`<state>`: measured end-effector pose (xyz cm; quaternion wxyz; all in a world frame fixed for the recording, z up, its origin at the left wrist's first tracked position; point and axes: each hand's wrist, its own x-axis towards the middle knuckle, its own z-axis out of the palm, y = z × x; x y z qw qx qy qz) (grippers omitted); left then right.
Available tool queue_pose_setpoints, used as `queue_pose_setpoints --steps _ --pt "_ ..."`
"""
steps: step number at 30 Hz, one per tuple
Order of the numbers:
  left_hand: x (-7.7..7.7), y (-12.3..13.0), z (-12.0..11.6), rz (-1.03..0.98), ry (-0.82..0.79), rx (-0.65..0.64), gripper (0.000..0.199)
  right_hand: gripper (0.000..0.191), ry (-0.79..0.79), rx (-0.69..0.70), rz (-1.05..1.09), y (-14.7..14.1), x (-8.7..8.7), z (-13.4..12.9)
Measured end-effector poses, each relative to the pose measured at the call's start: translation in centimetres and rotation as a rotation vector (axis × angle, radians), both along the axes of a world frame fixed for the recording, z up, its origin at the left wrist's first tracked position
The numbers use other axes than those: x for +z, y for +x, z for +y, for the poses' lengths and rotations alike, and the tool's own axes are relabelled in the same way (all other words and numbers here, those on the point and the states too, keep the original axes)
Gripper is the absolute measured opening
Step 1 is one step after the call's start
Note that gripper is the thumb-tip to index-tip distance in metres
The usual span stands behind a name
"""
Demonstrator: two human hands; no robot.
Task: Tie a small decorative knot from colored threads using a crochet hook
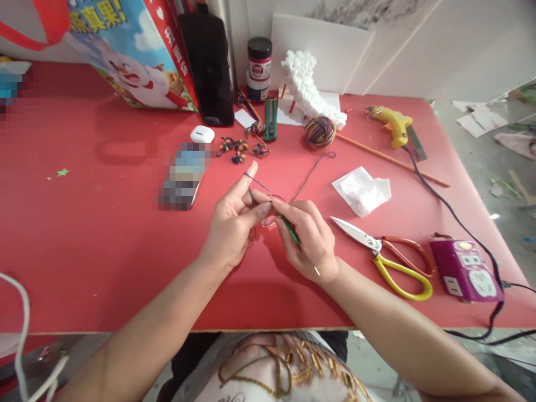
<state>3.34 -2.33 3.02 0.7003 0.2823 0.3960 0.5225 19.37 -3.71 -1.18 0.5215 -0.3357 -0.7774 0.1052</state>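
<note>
Two bare hands are shown above a red table [138,268], taken as the dial's centre, with 12 o'clock pointing away from the wearer. By the left hand [234,223], fingers closed in a pinch and index finger raised, one small yarn piece [270,219] is gripped; a strand is looped over the raised finger. By the right hand [309,237], fingers curled, one green-handled tool [290,229] is gripped against the piece.

Between 3 and 4 o'clock, one pair of scissors [374,244] and, beyond it, one purple box [467,271] are seen. Near 3, one crumpled white paper [363,191] is placed; near 10, one phone-like object [184,176], its face pixelated.

Farther out, four knotted yarn pieces [240,146] are grouped at 11, and one white case [202,134] between 10 and 11. One large yarn ball [319,132] is found at 1, one small yarn ball [257,128] and one green cutter [271,120] near 12. At 2, one stick [393,159] and one yellow glue gun [393,124] are laid.

Farthest, one black phone [209,70] is propped at 11, beside one printed bag [138,67]; two stacked jars [259,67] are positioned at 12.
</note>
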Motion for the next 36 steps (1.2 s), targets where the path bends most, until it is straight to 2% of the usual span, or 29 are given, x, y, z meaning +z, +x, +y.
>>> queue_pose_setpoints --steps 4,8,13,19,25,30,36 --pt "0.3 -0.8 0.2 -0.109 -0.096 -0.118 0.109 0.055 0.058 0.096 0.001 0.7 0.0 0.3" --pt "0.3 -1.5 0.4 -0.118 -0.123 -0.168 0.103 0.043 -0.092 0.201 0.110 1.2 0.8 0.5" --pt "0.3 -1.7 0.7 -0.060 -0.046 -0.137 0.102 0.032 -0.253 0.226 0.229 1.6 1.3 0.5" --pt "0.4 -1.6 0.8 -0.006 -0.027 -0.092 0.100 0.031 -0.289 0.220 0.237 2.2 1.5 0.6" --pt "0.3 -1.6 0.8 0.060 -0.007 -0.053 0.109 0.031 -0.336 0.205 0.251 2.3 1.7 0.4" --pt "0.3 -1.7 0.9 0.060 -0.009 -0.060 0.112 0.031 -0.403 0.199 0.291 2.5 1.6 0.3" --pt "0.3 -1.7 0.8 0.068 -0.011 -0.060 0.107 0.035 -0.405 0.216 0.322 2.5 1.4 0.3"
